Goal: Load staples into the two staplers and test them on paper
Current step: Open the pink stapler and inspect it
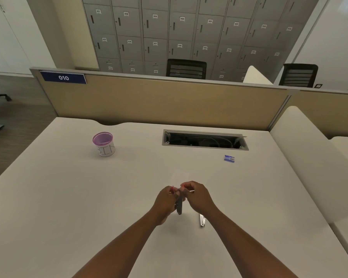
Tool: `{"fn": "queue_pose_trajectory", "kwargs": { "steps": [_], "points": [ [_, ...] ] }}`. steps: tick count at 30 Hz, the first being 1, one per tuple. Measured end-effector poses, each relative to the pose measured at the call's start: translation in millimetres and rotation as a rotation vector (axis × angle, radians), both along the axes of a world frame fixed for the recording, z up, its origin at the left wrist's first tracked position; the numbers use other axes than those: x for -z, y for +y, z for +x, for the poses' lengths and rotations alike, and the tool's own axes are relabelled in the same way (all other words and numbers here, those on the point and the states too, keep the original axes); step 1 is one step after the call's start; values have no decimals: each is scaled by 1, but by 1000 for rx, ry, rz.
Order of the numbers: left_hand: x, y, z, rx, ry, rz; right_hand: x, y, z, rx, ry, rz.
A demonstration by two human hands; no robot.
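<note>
Head view looks down over a pale desk (68, 197); the clearest writing is "010" in white on a blue plate (63, 77) fixed to the top left of the tan partition (169, 101). Behind it, grey lockers (181, 31) carry small number tags, among them 018 to 022 in one row and 026 to 030 in the row below. A white cup (104, 145) with a purple mesh rim stands at the back left of the desk, hand-lettered "BIN". A small blue staple box (229, 158) lies to the right, just in front of the open cable tray (205, 139); its print is too small to read. Two black chairs (186, 68) show beyond the partition. A faint sheet of paper (180, 175) lies flat just beyond the hands, nearly the same tone as the desk.

Both forearms reach in from the bottom edge and meet near the middle. The left hand (165, 201) curls its fingers round a dark stapler (179, 206), holding it lifted off the desk with its length pointing back toward the person. The right hand (197, 195) has thumb and fingertips pinched together at the stapler's far top end; whether a strip of staples sits between them cannot be told. A second, light-coloured stapler (202, 220) lies on the desk just under the right wrist, apart from the dark one
</note>
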State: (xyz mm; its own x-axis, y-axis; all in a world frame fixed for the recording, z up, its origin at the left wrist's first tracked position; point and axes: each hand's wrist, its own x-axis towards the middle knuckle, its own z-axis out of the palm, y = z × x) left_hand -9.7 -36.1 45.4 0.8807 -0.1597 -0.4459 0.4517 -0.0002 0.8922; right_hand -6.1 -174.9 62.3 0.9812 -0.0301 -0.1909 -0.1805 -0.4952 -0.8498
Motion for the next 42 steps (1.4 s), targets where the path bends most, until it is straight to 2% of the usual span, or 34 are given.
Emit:
{"fn": "queue_pose_trajectory", "kwargs": {
  "steps": [4,11,18,23,26,28,33,37,40,42],
  "points": [
    [0,-3,-4,19,21,-19,1,8,-2,20,12,30],
    [3,4,-3,35,-61,-2,-3,11,-3,60,19,59],
    [4,3,-1,98,-272,267,-5,22,-8,182,0,54],
    [4,-3,0,88,-350,306,-7,31,-11,275,-9,100],
    [5,2,4,-86,-181,96,-6,26,-7,411,-55,66],
    [5,7,5,-151,-82,-72,-4,22,-5,407,-66,92],
    [5,22,7,-336,92,-426,2,10,-3,429,-64,333],
    [5,28,11,-508,157,-609,9,1,-6,425,-44,507],
    [3,30,17,-595,198,-678,14,-4,-13,354,-37,467],
    [2,29,19,-600,217,-702,16,-6,-19,281,-55,347]
  ]
}}
